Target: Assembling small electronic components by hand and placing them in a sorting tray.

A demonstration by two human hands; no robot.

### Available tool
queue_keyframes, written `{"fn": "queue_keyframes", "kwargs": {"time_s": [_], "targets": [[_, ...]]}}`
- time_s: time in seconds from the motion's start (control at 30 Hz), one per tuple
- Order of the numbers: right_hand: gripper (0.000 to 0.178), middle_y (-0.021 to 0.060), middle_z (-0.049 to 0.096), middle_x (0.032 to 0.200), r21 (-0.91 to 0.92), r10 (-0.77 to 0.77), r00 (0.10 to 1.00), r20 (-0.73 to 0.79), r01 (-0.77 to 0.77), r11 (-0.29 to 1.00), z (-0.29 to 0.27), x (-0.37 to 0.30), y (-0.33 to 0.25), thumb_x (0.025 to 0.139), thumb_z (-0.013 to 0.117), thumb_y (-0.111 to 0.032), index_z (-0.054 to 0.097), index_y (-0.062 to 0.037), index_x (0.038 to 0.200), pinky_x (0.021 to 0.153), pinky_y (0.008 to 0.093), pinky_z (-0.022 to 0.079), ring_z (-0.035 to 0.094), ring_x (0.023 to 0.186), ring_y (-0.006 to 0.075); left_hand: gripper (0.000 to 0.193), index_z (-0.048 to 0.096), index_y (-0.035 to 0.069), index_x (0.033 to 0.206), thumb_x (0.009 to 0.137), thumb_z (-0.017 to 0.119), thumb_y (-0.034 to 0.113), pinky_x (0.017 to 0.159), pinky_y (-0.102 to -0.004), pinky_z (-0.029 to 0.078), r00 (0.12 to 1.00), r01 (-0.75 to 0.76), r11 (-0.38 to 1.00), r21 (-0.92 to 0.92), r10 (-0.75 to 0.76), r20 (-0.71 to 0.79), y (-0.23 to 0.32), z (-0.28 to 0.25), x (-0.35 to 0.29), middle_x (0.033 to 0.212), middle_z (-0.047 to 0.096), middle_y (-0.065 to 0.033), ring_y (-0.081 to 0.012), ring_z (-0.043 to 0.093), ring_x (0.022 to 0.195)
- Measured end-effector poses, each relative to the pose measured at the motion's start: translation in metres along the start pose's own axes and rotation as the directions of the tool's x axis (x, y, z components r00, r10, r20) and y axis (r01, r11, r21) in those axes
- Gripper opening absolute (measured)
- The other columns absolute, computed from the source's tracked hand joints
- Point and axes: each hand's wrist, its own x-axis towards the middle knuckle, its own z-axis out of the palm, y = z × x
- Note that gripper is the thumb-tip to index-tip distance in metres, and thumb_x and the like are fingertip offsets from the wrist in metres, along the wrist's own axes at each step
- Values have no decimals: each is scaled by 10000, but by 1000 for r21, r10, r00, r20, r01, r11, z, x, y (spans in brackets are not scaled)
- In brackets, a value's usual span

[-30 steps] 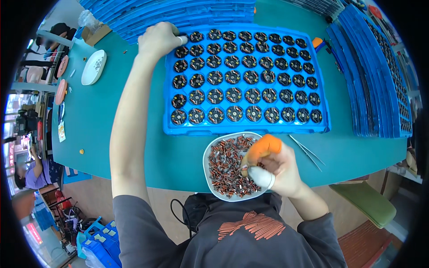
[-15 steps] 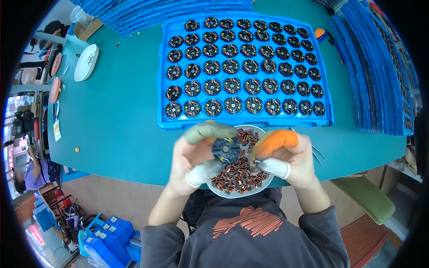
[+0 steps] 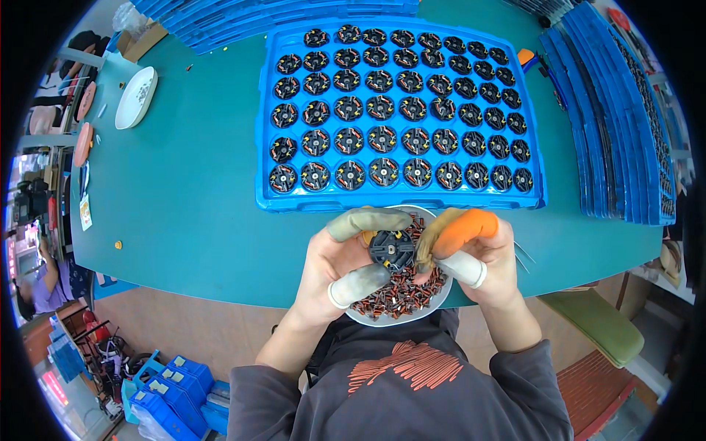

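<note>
My left hand grips a round black plastic disc with small yellow and metal pieces at its edge, held between a covered forefinger and thumb. Against the disc's right side, the fingertips of my right hand are pinched together; what they hold, if anything, is hidden. Coloured finger covers sit on both hands: greenish and whitish on the left, orange, tan and white on the right. Below the disc, a white bowl holds many small copper-brown and dark cylindrical parts.
Beyond my hands lies a blue tray with rows of similar black discs bearing copper-coloured parts. Stacked blue trays stand at right, others at the back. A white dish is far left; a green seat stands at right.
My left hand has brought the disc rightward, up against my right fingertips. A small greyish piece seen at my right thumb earlier is now out of sight. The view has shifted slightly.
</note>
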Motion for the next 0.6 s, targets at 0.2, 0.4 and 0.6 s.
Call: {"fn": "queue_keyframes", "kwargs": {"time_s": [0.2,0.4,0.6], "targets": [[57,162,544,822,97,-2,999,39,-2,995,-3,2,0,719,538,2,523,19,771,539,294,537,577,657,202,436,474,-35,1115,724,622,90,903,-362,372,999,-23,1000,3,23,-39,0,2,1,1107,492,-122,-233,483,1049],[139,118,572,838,94,87,996,15,-88,992,-8,3,5,740,582,-16,553,30,868,635,327,541,583,757,176,423,472,-39,1116,734,610,77,907,-365,372,999,-29,999,26,29,-31,0,4,2,1101,493,-122,-232,484,1049],[97,134,522,801,30,23,1000,-21,-22,999,-7,2,7,728,551,2,515,10,819,548,285,535,558,657,182,446,449,-27,1130,737,620,97,910,-362,371,1000,8,1000,-1,-8,-28,-1,6,2,1125,488,-126,-221,483,1050]]}}
